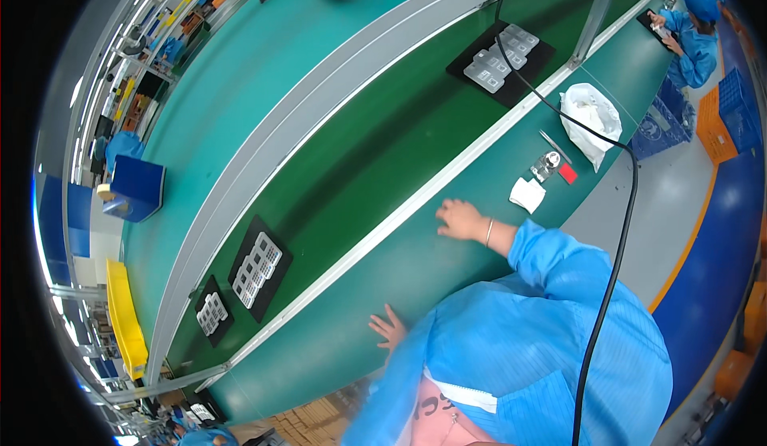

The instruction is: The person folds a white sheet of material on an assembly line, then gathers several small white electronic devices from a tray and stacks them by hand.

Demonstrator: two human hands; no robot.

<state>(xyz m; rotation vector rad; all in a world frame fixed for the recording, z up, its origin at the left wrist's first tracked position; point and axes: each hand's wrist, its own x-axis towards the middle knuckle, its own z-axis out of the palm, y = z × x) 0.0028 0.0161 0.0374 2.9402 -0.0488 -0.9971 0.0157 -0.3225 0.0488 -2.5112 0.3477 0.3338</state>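
My left hand (pixel 387 328) is at the edge of the green workbench (pixel 335 318), fingers spread and holding nothing. Farther to the right my right hand (pixel 462 219), with a thin bracelet at the wrist, rests on the bench top, fingers apart and bare of any object. Nearest to it lies a small stack of white wipes (pixel 527 195). Just beyond sit a small clear bottle (pixel 546 166), a red square piece (pixel 567 173) and a slim metal tool like tweezers (pixel 555 147). A white plastic bag (pixel 591 118) stands open past them.
Beyond a white rail runs a green conveyor belt (pixel 383 158). It carries black mats with clear compartment trays, one tray (pixel 502 58) at right and two (pixel 257 270) at left. A black cable (pixel 627 230) hangs across the view. A co-worker in blue (pixel 695 46) sits at the far right.
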